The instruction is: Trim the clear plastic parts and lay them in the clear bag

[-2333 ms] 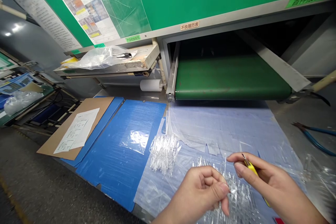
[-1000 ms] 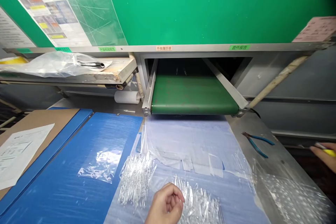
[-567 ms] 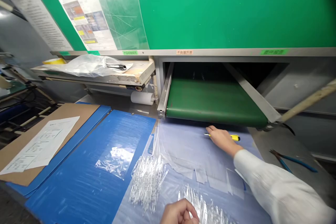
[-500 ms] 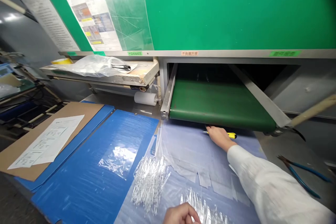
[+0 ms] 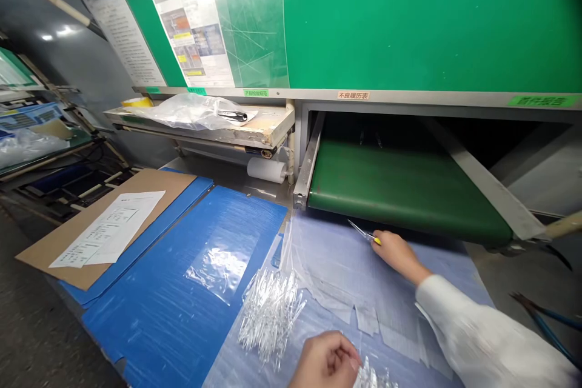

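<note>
My right hand [image 5: 398, 254] is closed around a yellow-handled craft knife [image 5: 377, 241], most of it hidden in the palm. A slim, clear, pointed plastic piece [image 5: 358, 230] sticks out from its fingertips, just in front of the conveyor. My left hand [image 5: 327, 361] is curled low in the view, fingertips pinched together; whatever they hold, if anything, is hidden. Just right of it a pile of clear plastic pieces [image 5: 375, 376] is cut off by the bottom edge. Another heap of such clear pieces [image 5: 270, 315] lies to its left on the plastic sheeting [image 5: 327, 254].
Behind my right hand is a green conveyor belt [image 5: 404, 188] between metal rails, two small clear pieces far back on it. Blue boards [image 5: 173, 291] and cardboard [image 5: 59, 242] with papers lie left. Blue-handled pliers [image 5: 545, 327] lie right. A shelf [image 5: 273, 127] overhangs the back left.
My right hand went out to the far right, then came to the sheet under the conveyor's edge. It has drawn back slightly, a clear piece now at its fingertips. My left hand stays curled low.
</note>
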Demonstrator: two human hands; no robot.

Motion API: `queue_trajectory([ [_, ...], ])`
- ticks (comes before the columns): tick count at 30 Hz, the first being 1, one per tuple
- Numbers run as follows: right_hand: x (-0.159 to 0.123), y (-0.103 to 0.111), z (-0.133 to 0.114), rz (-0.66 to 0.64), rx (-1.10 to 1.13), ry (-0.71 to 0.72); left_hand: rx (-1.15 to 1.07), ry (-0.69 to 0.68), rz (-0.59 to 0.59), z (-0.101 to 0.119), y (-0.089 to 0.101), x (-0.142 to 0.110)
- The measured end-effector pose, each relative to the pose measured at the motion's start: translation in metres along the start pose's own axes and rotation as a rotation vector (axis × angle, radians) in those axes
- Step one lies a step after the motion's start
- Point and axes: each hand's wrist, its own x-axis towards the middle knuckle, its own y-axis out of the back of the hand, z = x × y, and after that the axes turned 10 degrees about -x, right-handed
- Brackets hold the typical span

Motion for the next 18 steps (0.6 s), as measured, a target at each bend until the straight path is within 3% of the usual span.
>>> queue_trajectory([
  [4,-0.08,0.0,-0.028,-0.128,0.293,0.053,-0.157,-0.217,0.061,0.024,-0.01,0.008],
  [7,-0.14,-0.004,-0.05,-0.168,0.635,0.048,-0.299,-0.227,0.018,0.038,-0.021,0.007],
  [9,-0.169,-0.004,-0.062,-0.128,0.852,0.018,-0.366,-0.216,-0.009,0.041,-0.028,0.003],
  [14,-0.2,-0.006,-0.065,-0.082,1.095,-0.097,-0.436,-0.146,-0.074,0.047,-0.029,-0.01],
  [18,-0.207,-0.007,-0.055,-0.154,1.18,-0.028,-0.393,-0.072,-0.113,0.058,-0.026,-0.019],
])
